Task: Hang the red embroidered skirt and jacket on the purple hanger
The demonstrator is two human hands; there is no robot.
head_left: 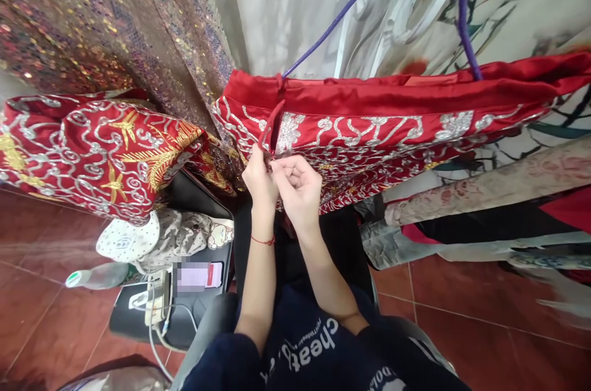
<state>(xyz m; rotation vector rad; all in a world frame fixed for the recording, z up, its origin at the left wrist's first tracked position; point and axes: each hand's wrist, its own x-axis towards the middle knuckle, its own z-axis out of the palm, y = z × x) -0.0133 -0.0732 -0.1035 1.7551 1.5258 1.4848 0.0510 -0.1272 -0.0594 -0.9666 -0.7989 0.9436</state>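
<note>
Writing: navy T-shirt, below the red embroidered skirt, bears white print; "cheat" legible, adjacent small line not. Smartphone, lower left of the skirt: screen text too small to read. Skirt hangs on a purple hanger, waistband just beyond both hands. Left hand grips the edge of its slit; right hand, touching left, pinches thumb to forefinger at the slit's lower end; contents hidden.

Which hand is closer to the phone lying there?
Left: the left hand, at the red garment, is up and right of the phone in the picture; the right hand is farther right, beyond the left.
</note>
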